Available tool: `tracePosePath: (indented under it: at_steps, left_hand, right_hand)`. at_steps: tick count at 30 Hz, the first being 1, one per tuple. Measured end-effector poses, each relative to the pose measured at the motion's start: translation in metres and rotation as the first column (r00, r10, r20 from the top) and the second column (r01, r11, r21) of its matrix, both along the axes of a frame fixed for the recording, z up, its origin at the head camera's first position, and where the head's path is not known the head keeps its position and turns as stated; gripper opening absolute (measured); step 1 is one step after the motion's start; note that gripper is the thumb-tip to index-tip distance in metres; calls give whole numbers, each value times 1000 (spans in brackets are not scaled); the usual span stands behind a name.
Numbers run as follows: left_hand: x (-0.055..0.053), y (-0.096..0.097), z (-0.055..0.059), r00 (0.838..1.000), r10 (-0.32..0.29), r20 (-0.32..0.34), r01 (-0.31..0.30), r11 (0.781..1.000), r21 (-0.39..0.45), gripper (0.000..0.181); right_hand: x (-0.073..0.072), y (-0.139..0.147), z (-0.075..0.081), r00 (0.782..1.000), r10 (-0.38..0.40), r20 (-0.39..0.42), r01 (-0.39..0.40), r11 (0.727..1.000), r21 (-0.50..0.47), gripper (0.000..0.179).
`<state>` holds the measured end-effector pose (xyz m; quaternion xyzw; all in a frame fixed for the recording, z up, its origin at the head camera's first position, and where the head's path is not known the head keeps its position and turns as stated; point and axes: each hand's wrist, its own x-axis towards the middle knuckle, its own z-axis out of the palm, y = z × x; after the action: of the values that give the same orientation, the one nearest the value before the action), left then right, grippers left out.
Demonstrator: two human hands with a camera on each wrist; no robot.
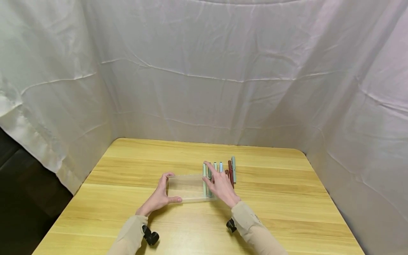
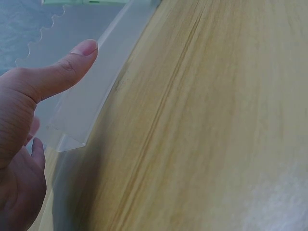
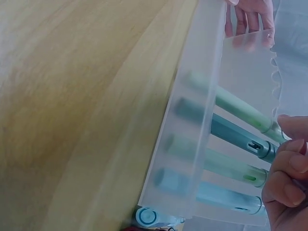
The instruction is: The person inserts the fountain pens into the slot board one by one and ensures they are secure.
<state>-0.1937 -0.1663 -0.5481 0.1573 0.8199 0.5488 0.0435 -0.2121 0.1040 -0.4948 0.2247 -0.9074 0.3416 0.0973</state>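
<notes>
My left hand (image 1: 160, 194) grips the left end of a clear plastic pen tray (image 2: 79, 115), thumb on its near wall and fingers at the far side. The tray has a scalloped far edge and lies crosswise in front of me. At its right part, my right hand (image 1: 221, 184) pinches the far end of a pale green pen (image 3: 243, 108), the leftmost of those in the tray. Beside it lie a teal pen (image 3: 236, 134), another light green pen (image 3: 226, 163) and a light blue pen (image 3: 224, 195), side by side. The right palm hides part of them in the head view.
To the right of the tray, dark red pens (image 1: 231, 170) and a grey-green pen (image 1: 234, 170) lie on the wooden table (image 1: 287, 198). A pale curtain (image 1: 204, 88) hangs behind the table and along its sides.
</notes>
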Motion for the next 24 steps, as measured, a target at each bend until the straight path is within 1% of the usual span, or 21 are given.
tracePosePath:
  at_steps: [10, 14, 17, 21, 24]
  left_hand:
    - [1, 0, 0, 1000, 5, -3, -5, 1000, -4, 100]
    - [1, 0, 0, 1000, 1, 0, -1, 1000, -3, 100]
    - [0, 0, 0, 1000, -3, 2, 3, 1000, -2, 100]
    - [1, 0, 0, 1000, -2, 1, 2, 1000, -4, 101]
    - [1, 0, 0, 1000, 1, 0, -1, 1000, -6, 101]
  right_hand:
    - [1, 0, -2, 999, 0, 40, 1, 1000, -17, 65]
    - [3, 3, -2, 1000, 18, 25, -16, 997, -76, 66]
    - [4, 9, -3, 1000, 7, -27, -10, 992, -128, 64]
    - [2, 21, -7, 996, -48, -71, 31, 975, -220, 59]
    - [0, 31, -11, 994, -92, -66, 69, 953, -296, 56]
